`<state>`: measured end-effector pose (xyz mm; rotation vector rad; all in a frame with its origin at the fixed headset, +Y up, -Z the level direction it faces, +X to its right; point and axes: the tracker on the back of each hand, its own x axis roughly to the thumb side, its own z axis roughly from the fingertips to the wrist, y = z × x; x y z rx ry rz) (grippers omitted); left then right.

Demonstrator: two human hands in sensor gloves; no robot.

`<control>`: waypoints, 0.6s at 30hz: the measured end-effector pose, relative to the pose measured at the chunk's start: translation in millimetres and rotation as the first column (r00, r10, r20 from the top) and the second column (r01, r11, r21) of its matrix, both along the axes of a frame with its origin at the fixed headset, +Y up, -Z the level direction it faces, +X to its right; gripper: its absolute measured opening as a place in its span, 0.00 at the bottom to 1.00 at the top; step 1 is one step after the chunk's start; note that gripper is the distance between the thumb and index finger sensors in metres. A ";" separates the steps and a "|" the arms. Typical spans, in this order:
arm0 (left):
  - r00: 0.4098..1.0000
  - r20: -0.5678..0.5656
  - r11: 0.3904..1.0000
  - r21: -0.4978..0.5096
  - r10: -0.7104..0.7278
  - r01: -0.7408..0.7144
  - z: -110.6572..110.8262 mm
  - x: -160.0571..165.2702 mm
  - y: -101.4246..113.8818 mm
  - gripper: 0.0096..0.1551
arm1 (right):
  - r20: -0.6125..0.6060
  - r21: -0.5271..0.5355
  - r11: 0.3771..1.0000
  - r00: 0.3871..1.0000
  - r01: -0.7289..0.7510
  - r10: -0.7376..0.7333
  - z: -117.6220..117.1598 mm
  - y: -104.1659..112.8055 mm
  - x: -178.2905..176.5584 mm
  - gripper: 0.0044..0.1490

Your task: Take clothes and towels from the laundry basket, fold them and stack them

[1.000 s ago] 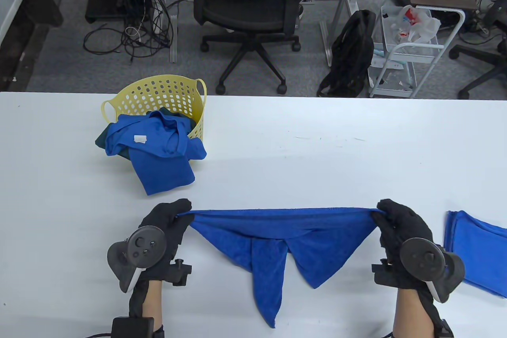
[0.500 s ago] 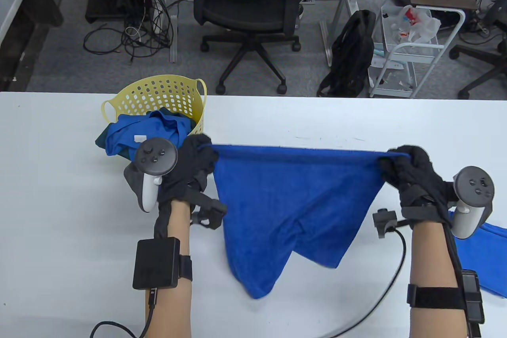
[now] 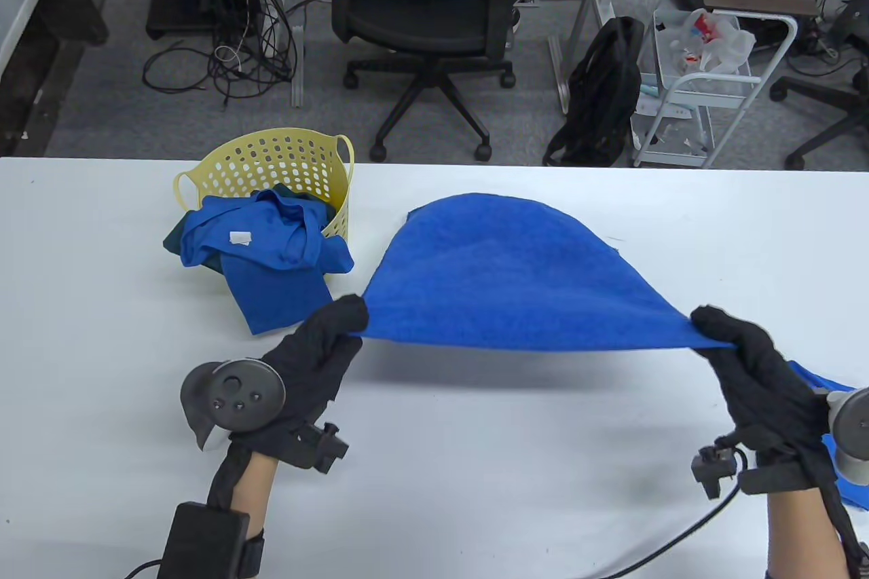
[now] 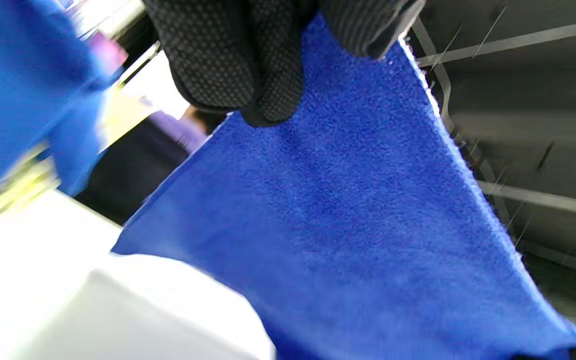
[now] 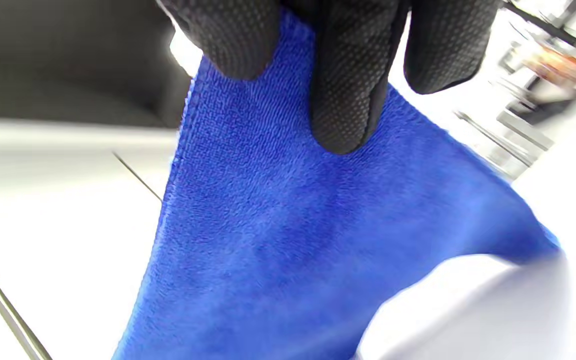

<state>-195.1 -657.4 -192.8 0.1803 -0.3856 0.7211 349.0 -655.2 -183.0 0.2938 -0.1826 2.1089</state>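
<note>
Table view: my left hand (image 3: 309, 362) and right hand (image 3: 753, 362) each pinch a corner of the blue towel (image 3: 516, 273), which billows in the air btwn and beyond them. Risk: it lands bunched, or a corner slips.

Yellow basket (image 3: 271, 158), beyond my left hand, holds blue clothes (image 3: 271, 253) spilling out.

Left wrist view: fingers (image 4: 228, 60) clamp the towel edge.

Right wrist view: fingertips (image 5: 348, 100) pinch the hem; grip looks shallow.

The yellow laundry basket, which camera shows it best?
The table view: the yellow laundry basket shows whole, with blue clothes spilling from it onto the table. The left wrist view gives only a blurred yellow streak behind the towel; the right wrist view shows none of it.
</note>
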 end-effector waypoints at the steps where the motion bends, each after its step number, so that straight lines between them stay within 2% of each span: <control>1: 1.000 0.006 0.997 -0.074 -0.023 0.024 3.3 0.4 -19.0 0.26 | -0.012 -0.079 0.996 0.999 -0.040 0.039 1.1 -13.5 0.0 0.25; 4: 0.998 0.037 0.977 -0.204 -0.053 0.059 7.5 1.1 -53.7 0.26 | -0.038 -0.201 0.971 0.992 -0.127 0.122 1.9 -42.1 -1.4 0.25; 6: 0.997 0.037 0.964 -0.257 -0.062 0.070 7.6 0.1 -66.9 0.26 | -0.027 -0.206 0.971 0.992 -0.123 0.120 2.3 -54.5 -2.1 0.25; 8: 0.997 0.042 0.956 -0.281 -0.072 0.081 7.9 -2.3 -73.0 0.27 | -0.017 -0.192 0.977 0.996 -0.091 0.089 1.5 -65.2 -1.5 0.25; 12: 0.998 0.026 0.949 -0.311 -0.049 0.055 10.1 -7.5 -81.2 0.26 | -0.041 -0.213 0.976 0.999 -0.033 0.025 3.7 -72.6 5.5 0.25; 16: 1.000 -0.013 0.950 -0.311 0.011 -0.015 10.2 -12.8 -84.9 0.26 | -0.082 -0.247 0.967 0.993 0.067 -0.090 5.0 -81.2 9.9 0.25; 18: 0.998 0.015 0.944 -0.327 0.060 -0.052 8.8 -14.3 -86.4 0.26 | -0.083 -0.250 0.963 0.988 0.104 -0.128 3.9 -85.1 10.9 0.25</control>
